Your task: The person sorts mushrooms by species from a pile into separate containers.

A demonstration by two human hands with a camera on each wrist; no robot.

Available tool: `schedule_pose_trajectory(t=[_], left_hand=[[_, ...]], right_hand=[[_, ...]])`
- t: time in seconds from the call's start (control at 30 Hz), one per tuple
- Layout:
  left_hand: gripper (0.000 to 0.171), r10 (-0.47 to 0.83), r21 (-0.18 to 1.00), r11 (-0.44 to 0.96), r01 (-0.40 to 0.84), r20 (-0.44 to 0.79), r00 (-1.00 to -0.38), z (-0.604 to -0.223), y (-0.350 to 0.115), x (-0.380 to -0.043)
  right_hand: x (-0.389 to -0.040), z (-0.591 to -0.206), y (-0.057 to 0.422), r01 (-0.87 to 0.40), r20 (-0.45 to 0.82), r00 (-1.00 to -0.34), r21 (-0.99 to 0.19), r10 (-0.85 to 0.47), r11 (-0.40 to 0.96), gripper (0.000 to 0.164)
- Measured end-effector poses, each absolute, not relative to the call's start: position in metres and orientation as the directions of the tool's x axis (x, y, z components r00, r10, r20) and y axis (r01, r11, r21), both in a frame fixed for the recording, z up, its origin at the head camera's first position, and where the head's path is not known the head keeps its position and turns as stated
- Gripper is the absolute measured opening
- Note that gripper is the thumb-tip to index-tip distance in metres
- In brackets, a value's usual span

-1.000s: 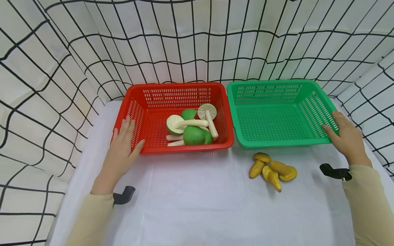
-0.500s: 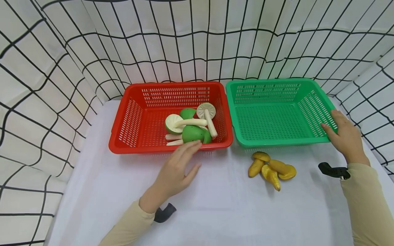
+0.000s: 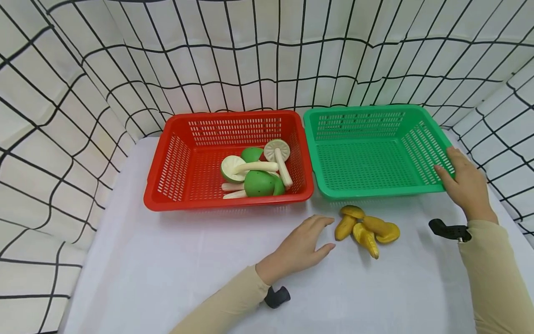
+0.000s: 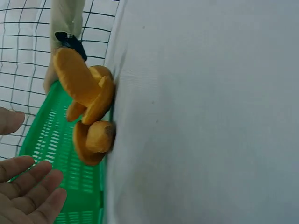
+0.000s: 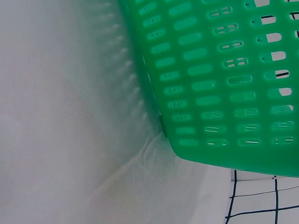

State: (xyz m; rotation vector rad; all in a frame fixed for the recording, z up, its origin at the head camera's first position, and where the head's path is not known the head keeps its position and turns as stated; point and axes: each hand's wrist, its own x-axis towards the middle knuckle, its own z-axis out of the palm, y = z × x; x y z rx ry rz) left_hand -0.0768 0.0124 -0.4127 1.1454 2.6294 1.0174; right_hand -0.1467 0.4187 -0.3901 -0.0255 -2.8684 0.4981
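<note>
"Which hand is nearest?"

"The left hand [image 3: 298,248], over the white tablecloth [image 3: 175,264]. Its fingers are extended, thumb spread, just beside the three yellow mushrooms [image 3: 374,225] but apart from them. They lie bunched in front of the green basket [image 3: 359,160]."

"And the right hand [image 3: 468,185]?"

"Farther out, on that basket's right rim, thumb over the edge. The other fingertips are hidden, so I can't tell whether it grips."

"Alongside?"

"The red basket [image 3: 204,174], with green-capped mushrooms [image 3: 259,183] heaped toward its right side. Behind both rises a black-gridded white backdrop [image 3: 267,28]."
</note>
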Motion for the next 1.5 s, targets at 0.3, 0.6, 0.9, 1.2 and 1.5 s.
schedule_pose_trajectory(t=[0.3,0.6,0.9,1.2,1.5], left_hand=[[0.043,0.615,0.663,0.549,0.508,0.092,-0.783,-0.434,0.045,-0.090],[0.044,0.536,0.713,0.568,0.412,0.060,-0.842,-0.445,0.064,-0.097],[0.047,0.497,0.684,0.595,0.422,0.100,-0.862,-0.453,0.075,-0.099],[0.036,0.468,0.623,0.604,0.496,0.227,-0.854,-0.460,0.077,-0.094],[0.033,0.439,0.678,0.587,0.443,0.194,-0.877,-0.455,0.072,-0.097]], right_hand=[[-0.145,-0.387,0.415,-0.032,0.230,-0.972,-0.343,0.051,0.939,0.064],[-0.146,-0.386,0.414,-0.046,0.246,-0.968,-0.348,0.044,0.936,0.064],[-0.145,-0.386,0.414,-0.050,0.262,-0.964,-0.347,0.045,0.937,0.062],[-0.144,-0.387,0.418,-0.081,0.213,-0.977,-0.281,-0.020,0.956,0.061],[-0.146,-0.383,0.418,-0.111,0.168,-0.983,-0.227,-0.073,0.967,0.059]])
